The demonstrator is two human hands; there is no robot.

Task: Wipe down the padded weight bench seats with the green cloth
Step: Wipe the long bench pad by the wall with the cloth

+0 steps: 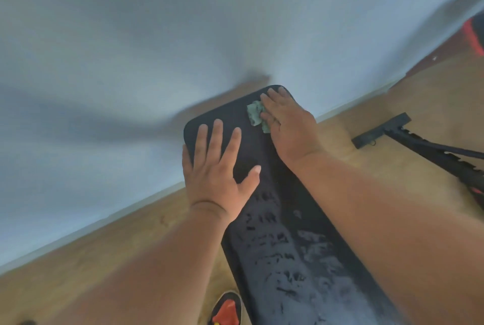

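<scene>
The right hand (288, 125) lies flat, fingers straight, pressing the green cloth (257, 115) onto the far end of the black bench pad (282, 219); the cloth peeks out beside its fingertips. The left hand (217, 167) rests spread, holding nothing, on the pad's near-left edge.

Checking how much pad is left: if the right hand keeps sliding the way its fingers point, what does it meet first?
The right hand would likely reach the bench pad's rounded far end first; then the wall, though depth is unclear.
</scene>
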